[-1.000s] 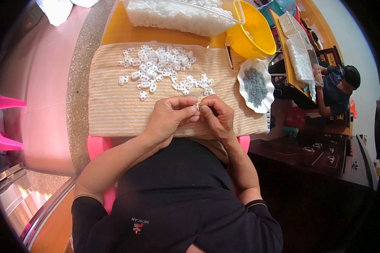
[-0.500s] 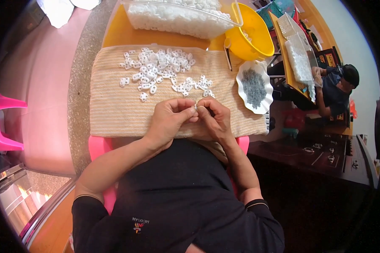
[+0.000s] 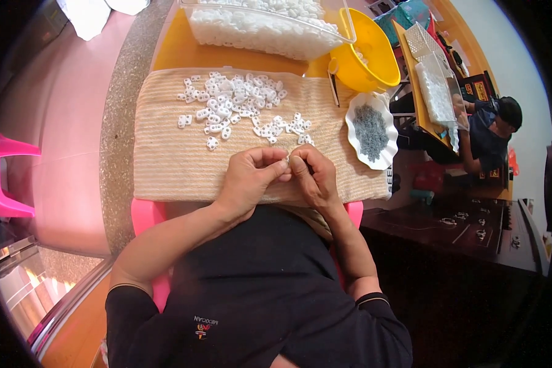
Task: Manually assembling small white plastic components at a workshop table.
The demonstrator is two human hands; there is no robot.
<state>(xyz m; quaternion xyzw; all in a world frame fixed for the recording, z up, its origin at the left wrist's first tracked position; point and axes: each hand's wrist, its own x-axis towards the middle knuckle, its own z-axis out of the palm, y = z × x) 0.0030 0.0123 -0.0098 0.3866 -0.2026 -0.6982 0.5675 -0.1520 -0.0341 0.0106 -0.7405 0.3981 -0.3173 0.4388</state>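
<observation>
Over the near part of a striped beige cloth (image 3: 165, 175), my left hand (image 3: 242, 181) and my right hand (image 3: 316, 178) meet with thumbs and index fingers pinched. Between the fingertips shows a sliver of a small white plastic piece (image 3: 287, 157), mostly hidden by both hands. Just beyond lies a small cluster of white plastic pieces (image 3: 282, 127) with round holes. A larger heap of white two-holed pieces (image 3: 239, 95) spreads farther off to the left. To the right, a white wavy-rimmed dish (image 3: 391, 156) holds many tiny grey parts (image 3: 370, 132).
A clear bin (image 3: 288, 50) full of white pieces stands at the back, beside a yellow basin (image 3: 383, 58). A slim dark-handled tool (image 3: 333, 86) lies near the basin. On the right, another person (image 3: 494, 132) works at a second table. A pink stool (image 3: 9, 178) stands at left.
The view has shifted slightly. My hands stay pinched together over the cloth, and less of the small white piece shows between the fingertips.
</observation>
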